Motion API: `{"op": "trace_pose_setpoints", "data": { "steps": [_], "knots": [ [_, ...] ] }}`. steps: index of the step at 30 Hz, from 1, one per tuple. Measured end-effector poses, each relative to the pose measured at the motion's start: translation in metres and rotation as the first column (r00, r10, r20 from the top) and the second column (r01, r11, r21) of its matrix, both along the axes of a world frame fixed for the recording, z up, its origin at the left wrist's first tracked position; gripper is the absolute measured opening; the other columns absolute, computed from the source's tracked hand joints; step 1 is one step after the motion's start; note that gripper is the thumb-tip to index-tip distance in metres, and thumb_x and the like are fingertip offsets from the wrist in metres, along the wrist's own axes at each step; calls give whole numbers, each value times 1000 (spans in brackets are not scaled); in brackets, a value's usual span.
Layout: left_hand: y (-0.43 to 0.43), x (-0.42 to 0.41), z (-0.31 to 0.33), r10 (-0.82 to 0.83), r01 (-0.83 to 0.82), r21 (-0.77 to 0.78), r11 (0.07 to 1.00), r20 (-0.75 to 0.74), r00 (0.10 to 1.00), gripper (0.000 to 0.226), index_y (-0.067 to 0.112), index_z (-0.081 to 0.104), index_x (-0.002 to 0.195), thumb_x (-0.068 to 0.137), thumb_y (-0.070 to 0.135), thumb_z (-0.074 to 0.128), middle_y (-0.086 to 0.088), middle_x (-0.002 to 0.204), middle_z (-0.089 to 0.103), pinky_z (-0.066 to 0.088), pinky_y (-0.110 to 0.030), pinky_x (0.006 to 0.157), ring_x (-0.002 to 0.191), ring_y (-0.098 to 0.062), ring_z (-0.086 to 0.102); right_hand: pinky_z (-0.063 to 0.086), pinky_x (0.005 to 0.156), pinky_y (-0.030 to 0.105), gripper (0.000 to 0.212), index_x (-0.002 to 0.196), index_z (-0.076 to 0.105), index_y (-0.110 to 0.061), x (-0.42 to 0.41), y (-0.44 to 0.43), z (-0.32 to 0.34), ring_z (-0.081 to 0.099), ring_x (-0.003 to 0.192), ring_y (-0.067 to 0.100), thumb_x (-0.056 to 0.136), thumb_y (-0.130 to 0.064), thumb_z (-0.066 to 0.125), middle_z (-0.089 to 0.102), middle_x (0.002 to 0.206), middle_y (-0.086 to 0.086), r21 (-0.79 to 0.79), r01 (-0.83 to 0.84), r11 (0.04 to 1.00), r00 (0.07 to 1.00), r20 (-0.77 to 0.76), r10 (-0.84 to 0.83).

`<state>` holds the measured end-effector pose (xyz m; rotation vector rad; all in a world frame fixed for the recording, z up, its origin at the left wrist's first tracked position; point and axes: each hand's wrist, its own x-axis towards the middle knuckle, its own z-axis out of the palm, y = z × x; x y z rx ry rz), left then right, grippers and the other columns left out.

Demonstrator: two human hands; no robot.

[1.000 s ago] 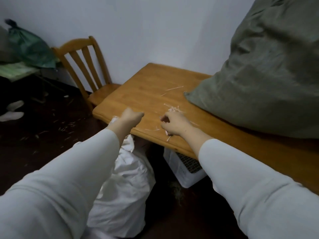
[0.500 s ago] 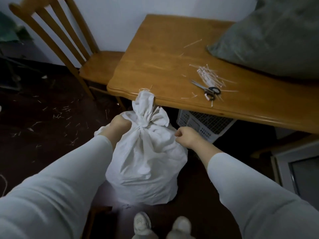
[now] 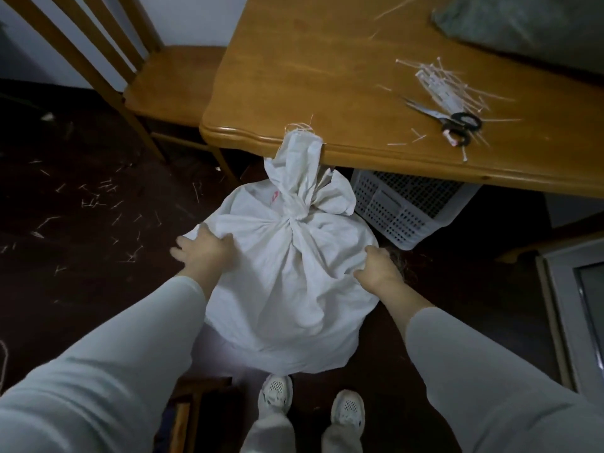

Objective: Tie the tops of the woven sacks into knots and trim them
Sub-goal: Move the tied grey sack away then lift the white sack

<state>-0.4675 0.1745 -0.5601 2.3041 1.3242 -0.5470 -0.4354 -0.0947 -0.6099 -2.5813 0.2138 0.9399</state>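
Observation:
A full white woven sack stands on the dark floor in front of me, its top tied in a knot with the loose tail sticking up against the table edge. My left hand grips the sack's upper left shoulder, thumb on top of the fabric. My right hand pinches a fold of fabric on the upper right side. Black-handled scissors lie on the wooden table, beside a pile of white trimmed strips.
A wooden chair stands left of the table. A white perforated plastic basket sits under the table. A grey-green sack lies on the table's far right. Cut strips litter the floor at left. My shoes are just below the sack.
My hands left the tabletop, where the scissors now lie, and came down onto the sides of the white sack. My view tilted down and moved closer to it.

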Motion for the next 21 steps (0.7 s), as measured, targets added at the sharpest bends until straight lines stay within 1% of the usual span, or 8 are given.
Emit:
{"op": "trace_pose_setpoints", "data": {
  "steps": [4, 7, 9, 11, 14, 16, 18, 21],
  "knots": [
    [21, 17, -35, 76, -77, -13, 997, -83, 994, 109, 29, -3, 150, 69, 81, 47, -21, 156, -4, 15, -62, 112, 141, -47, 4, 31, 111, 45, 94, 150, 7, -20, 10, 5, -46, 14, 143, 29, 80, -31, 68, 3, 158, 7, 1, 138, 990, 990, 4, -138],
    [32, 33, -60, 201, -204, -44, 978, -65, 977, 133, 18, -15, 149, 59, 79, 61, -25, 155, -9, 15, -61, 113, 141, -49, 6, 25, 112, 51, 122, 148, -6, -34, 20, 10, -65, 5, 145, 33, 63, -42, 81, -12, 157, 2, -14, 224, 974, 975, 3, -224],
    [36, 39, -70, 246, -253, -69, 965, -96, 965, 140, 12, -20, 147, 58, 74, 68, -22, 157, 0, 17, -58, 114, 141, -45, 13, 20, 112, 54, 144, 146, -15, -37, 26, 13, -73, 5, 144, 37, 42, -65, 81, -13, 157, 6, -71, 261, 963, 962, -63, -266],
    [36, 36, -78, 232, -238, -81, 968, -83, 969, 134, 9, -20, 147, 65, 66, 70, -24, 154, 14, 19, -52, 113, 139, -41, 23, 31, 106, 56, 153, 143, -24, -41, 27, 16, -82, 2, 144, 39, 33, -73, 78, -18, 155, 11, -110, 355, 928, 908, -193, -371],
    [43, 30, -91, 193, -195, -64, 979, -45, 980, 117, 18, -10, 150, 72, 59, 67, -28, 146, 21, 26, -52, 109, 129, -44, 32, 54, 77, 52, 152, 130, -25, -62, 23, 23, -100, 23, 137, 39, 37, -43, 94, -1, 154, 11, 96, 667, 739, 713, -373, -594],
    [53, 28, -102, 141, -141, -45, 989, -11, 990, 89, 19, 13, 149, 80, 51, 59, -28, 142, 28, 31, -54, 106, 124, -47, 36, 53, 83, 47, 131, 140, -16, -52, 20, 25, -106, 43, 125, 35, 63, -23, 86, 27, 146, 8, 165, 623, 764, 768, -315, -558],
    [61, 29, -106, 53, -53, -29, 998, 14, 998, 58, 10, 42, 135, 85, 39, 49, -27, 137, 40, 34, -55, 105, 125, -48, 39, 49, 92, 41, 80, 147, 24, -22, 23, 22, -106, 52, 118, 33, 82, -14, 69, 48, 132, 10, 78, 523, 849, 850, -115, -514],
    [59, 27, -101, 79, -80, 38, 996, 11, 997, 38, 10, 53, 126, 92, 27, 45, -25, 137, 37, 31, -46, 105, 125, -42, 36, 51, 90, 40, 28, 111, 61, -2, 25, 19, -98, 59, 107, 33, 86, -14, 62, 61, 118, 15, -39, 524, 851, 851, 58, -522]
  ]
}}
